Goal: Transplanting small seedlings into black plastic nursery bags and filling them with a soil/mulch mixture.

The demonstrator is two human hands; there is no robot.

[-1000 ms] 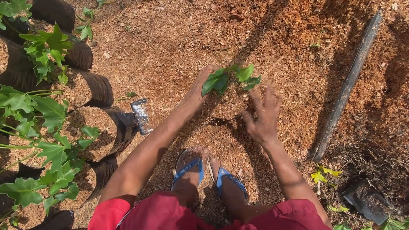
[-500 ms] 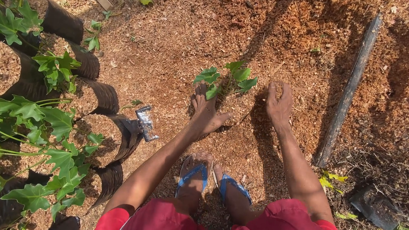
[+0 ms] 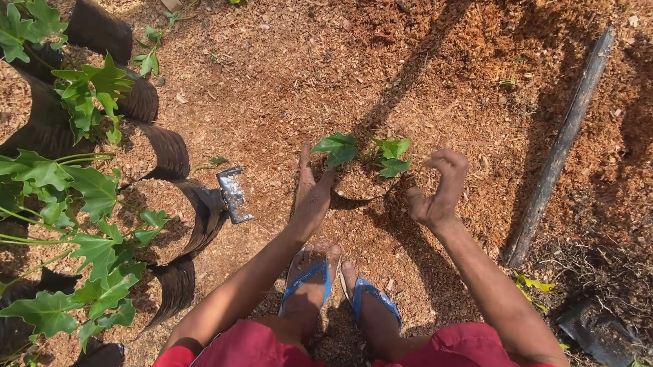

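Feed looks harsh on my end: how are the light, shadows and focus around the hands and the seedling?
Head view: hard sun, sharp focus, no motion blur. A long dark shadow runs from the top edge down to the seedling. The left hand and right hand cast short shadows on the sawdust ground. The black pole side is darker; wide-lens bending shows at the edges.

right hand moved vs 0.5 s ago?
Yes. The right hand has pulled back toward the person's feet and curled its fingers; against the dark pole it sits lower, beside the seedling.
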